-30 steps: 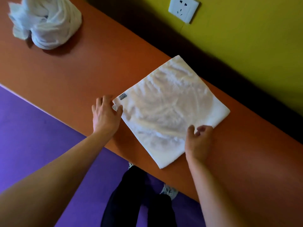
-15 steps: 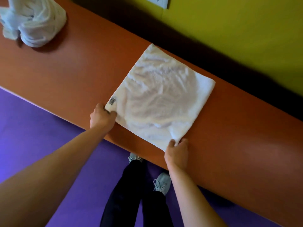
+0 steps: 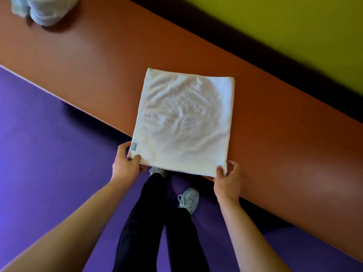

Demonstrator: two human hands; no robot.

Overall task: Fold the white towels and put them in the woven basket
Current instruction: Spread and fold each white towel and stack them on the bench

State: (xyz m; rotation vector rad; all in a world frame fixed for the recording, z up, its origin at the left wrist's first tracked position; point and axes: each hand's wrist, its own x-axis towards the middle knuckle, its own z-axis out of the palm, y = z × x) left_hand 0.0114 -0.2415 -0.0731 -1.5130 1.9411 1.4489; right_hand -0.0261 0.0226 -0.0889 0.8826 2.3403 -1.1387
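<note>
Two hands are pinching the near corners of a folded white towel (image 3: pixel 184 122) lying square on the orange surface (image 3: pixel 88 61), its near edge overhanging the surface's rim. The left hand (image 3: pixel 125 163) is gripping the corner beside the small label (image 3: pixel 134 146), thumb on top; the right hand (image 3: pixel 227 179) is pinching the near right corner likewise. At far left, a crumpled white towel pile (image 3: pixel 45 8) is sitting on the surface, blurred and cut off by the frame's top edge. No basket is showing anywhere.
</note>
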